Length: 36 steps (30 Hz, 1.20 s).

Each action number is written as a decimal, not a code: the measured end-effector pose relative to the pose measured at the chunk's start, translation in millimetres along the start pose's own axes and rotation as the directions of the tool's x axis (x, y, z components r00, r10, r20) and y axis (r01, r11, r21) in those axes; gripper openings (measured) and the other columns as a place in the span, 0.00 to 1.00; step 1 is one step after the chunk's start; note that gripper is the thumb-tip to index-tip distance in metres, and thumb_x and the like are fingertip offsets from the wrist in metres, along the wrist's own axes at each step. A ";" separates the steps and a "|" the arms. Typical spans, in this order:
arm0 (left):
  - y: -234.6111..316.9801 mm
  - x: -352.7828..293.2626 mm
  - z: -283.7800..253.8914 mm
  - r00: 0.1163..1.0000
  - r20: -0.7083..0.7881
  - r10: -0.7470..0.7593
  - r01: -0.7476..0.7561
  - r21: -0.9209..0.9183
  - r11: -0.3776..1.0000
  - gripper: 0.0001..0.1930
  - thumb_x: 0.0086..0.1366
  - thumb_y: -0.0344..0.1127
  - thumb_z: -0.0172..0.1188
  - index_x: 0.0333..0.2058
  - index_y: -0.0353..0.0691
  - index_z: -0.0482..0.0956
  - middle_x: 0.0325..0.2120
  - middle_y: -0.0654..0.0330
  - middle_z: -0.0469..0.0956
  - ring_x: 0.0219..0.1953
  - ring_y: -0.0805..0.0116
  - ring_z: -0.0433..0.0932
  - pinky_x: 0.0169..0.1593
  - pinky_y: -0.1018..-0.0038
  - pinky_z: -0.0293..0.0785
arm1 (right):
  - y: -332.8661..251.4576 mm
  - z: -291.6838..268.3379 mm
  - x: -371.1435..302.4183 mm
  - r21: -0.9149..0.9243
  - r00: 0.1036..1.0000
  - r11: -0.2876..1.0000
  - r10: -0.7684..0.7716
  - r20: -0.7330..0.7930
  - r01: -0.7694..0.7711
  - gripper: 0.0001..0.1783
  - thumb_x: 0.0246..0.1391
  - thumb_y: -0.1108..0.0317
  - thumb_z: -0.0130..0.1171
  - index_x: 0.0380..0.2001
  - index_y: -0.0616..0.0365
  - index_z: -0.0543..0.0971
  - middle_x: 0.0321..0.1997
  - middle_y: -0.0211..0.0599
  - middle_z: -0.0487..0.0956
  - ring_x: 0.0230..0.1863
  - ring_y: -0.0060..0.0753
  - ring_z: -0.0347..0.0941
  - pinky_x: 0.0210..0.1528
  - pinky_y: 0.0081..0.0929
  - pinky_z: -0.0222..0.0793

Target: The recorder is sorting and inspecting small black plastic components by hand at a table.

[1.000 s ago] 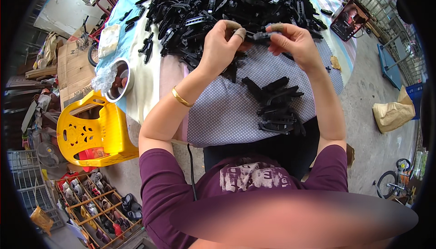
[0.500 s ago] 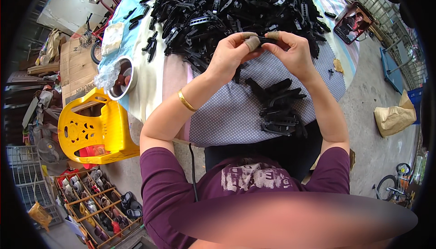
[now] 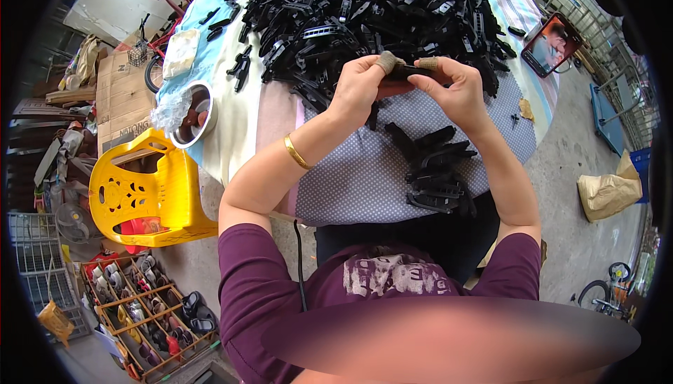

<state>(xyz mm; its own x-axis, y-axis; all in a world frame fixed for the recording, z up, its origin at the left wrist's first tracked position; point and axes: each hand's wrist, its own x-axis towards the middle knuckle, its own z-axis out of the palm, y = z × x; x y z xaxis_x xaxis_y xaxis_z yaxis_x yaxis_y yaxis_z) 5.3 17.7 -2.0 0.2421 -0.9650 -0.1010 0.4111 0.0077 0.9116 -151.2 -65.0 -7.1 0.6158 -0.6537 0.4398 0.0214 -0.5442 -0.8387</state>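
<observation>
Just in front of a big heap of black plastic parts [image 3: 378,12], both my hands meet over the table. My left hand [image 3: 359,88], its finger and thumb wrapped in tan tape, pinches one end of a slim black plastic part [image 3: 415,71]. The other end sits between the thumb and taped forefinger of my right hand [image 3: 457,90]. Fingers cover much of this part, so its exact shape is hidden. Closer to my body, a smaller pile of similar black parts [image 3: 438,167] lies on the dotted grey cloth [image 3: 343,181].
A phone [image 3: 552,45] stands at the table's right edge. To the left are a white bowl [image 3: 209,128] with plastic film, a white packet [image 3: 181,53] and several loose black parts. A yellow chair [image 3: 179,195] adjoins the table; a brown paper bag [image 3: 610,189] rests on the floor.
Both hands have come slightly lower and the fingertips have shifted along the black part, which shows more between them. The whole view has moved a little. The phone's picture differs.
</observation>
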 end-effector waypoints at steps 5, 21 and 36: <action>10.0 -0.7 2.5 0.991 -0.051 -0.122 0.114 -0.131 0.985 0.20 0.70 0.41 0.42 0.39 0.25 0.71 0.37 0.47 0.76 0.39 0.55 0.78 0.46 0.64 0.78 | 16.0 -6.2 3.0 0.116 0.984 0.977 0.175 0.028 -0.177 0.13 0.48 0.74 0.64 0.39 0.66 0.78 0.31 0.31 0.80 0.32 0.16 0.74 0.36 0.14 0.71; 4.7 1.9 -7.3 0.996 0.032 -0.084 0.086 -0.072 0.994 0.15 0.63 0.29 0.43 0.42 0.25 0.73 0.40 0.47 0.76 0.41 0.56 0.78 0.50 0.65 0.74 | 15.9 -3.9 3.8 0.144 0.986 0.976 0.159 0.043 -0.163 0.13 0.48 0.75 0.63 0.39 0.65 0.77 0.33 0.32 0.80 0.35 0.18 0.74 0.39 0.15 0.71; -0.1 3.2 -10.1 0.995 0.096 0.039 -0.059 0.215 0.975 0.11 0.60 0.26 0.57 0.41 0.27 0.73 0.35 0.55 0.77 0.36 0.67 0.79 0.46 0.73 0.77 | 9.3 -8.5 2.0 -0.056 0.993 0.998 0.023 0.113 -0.017 0.18 0.45 0.74 0.65 0.42 0.63 0.77 0.36 0.32 0.79 0.34 0.19 0.74 0.37 0.16 0.70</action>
<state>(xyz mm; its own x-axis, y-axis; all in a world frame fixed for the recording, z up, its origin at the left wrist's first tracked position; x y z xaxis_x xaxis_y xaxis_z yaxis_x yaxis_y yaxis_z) 14.9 17.3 -6.4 0.1721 -0.9847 -0.0268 0.1975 0.0078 0.9803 -156.5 -75.8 -11.2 0.7013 -0.6025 0.3809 -0.0337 -0.5617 -0.8266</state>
